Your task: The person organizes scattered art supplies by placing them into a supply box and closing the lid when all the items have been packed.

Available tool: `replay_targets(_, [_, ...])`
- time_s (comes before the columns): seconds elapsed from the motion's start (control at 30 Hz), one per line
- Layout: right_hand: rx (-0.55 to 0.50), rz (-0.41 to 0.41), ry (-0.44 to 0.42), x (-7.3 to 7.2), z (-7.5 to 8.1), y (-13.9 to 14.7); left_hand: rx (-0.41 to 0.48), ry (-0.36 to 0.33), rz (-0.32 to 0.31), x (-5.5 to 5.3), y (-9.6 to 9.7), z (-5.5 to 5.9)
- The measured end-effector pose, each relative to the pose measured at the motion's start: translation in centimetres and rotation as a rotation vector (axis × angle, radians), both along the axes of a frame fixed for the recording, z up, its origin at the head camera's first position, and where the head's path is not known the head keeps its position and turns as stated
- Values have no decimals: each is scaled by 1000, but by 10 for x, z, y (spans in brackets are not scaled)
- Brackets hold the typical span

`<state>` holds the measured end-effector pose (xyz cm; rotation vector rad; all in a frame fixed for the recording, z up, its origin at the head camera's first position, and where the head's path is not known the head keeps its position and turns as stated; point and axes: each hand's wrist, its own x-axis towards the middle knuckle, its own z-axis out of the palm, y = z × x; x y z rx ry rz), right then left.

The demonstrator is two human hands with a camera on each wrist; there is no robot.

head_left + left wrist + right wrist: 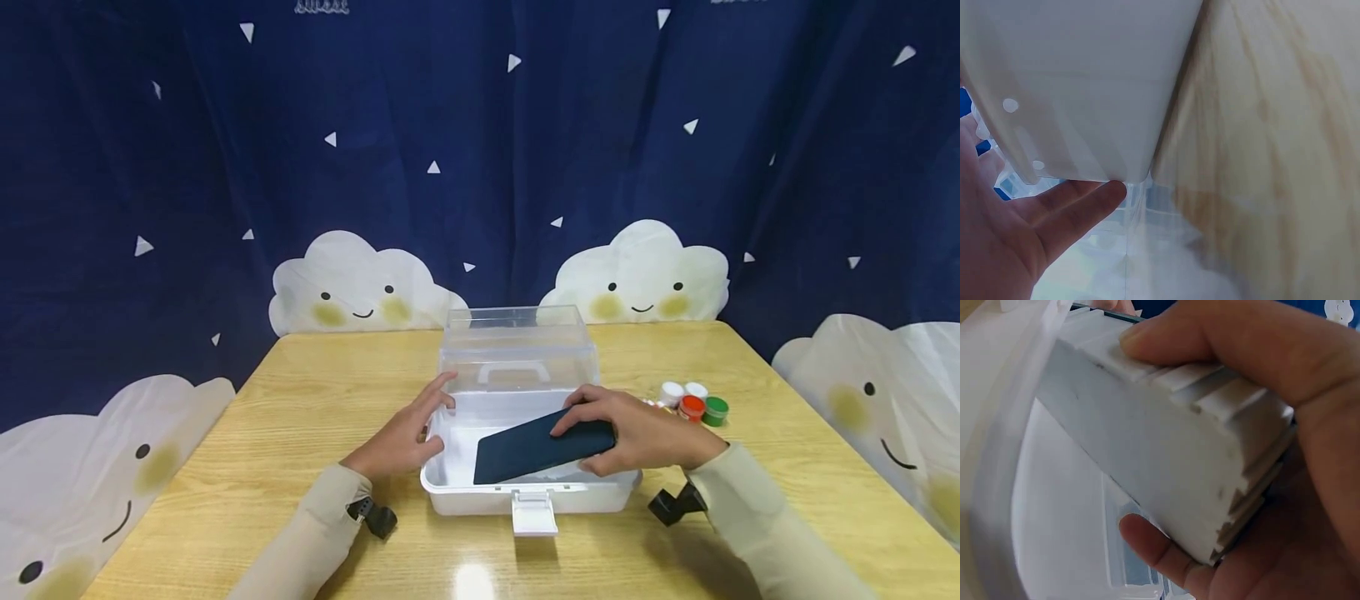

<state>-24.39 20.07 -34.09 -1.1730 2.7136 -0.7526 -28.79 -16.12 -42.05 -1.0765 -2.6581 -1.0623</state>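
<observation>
Clock directions run from the person's seat, with 6 o'clock nearest. The right hand is clamped on a dark blue, flat-topped rectangular block with pale ribbed sides, thumb and fingers bracing opposite sides of its 2 o'clock end. That grip probably suits a long, thick piece: the ribs give the skin something to catch on, and holding one end leaves the rest free to angle. The block is inside the open white plastic box, its length slanting from about 8 toward 2 o'clock. It looks tilted — whether its far-left end rests on the floor of the box, I cannot tell.

The left hand is at the box's 9 o'clock wall, thumb and fingers apart, with fingertips at the wall's far corner in the left wrist view. It seems placed to steady the box rather than grip it; how hard it presses cannot be told.

The clear plastic hinged lid stands back at 12 o'clock, leaving the mouth free, and the white plastic latch flap hangs out at 6. Small round jars with white, red and green lids sit outside near 2 o'clock — apart from the work, partly behind the right hand.
</observation>
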Motion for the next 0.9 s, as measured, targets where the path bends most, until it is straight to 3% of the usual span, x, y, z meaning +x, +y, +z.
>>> replay_targets(0.43, [32, -43, 6, 2, 1, -2, 9, 9, -14, -1, 0, -3])
replay_targets(0.6, [64, -55, 71, 4, 3, -3, 5, 9, -12, -2, 0, -3])
replay_targets(0.9, [68, -158, 161, 11, 10, -4, 12, 5, -8, -2, 1, -3])
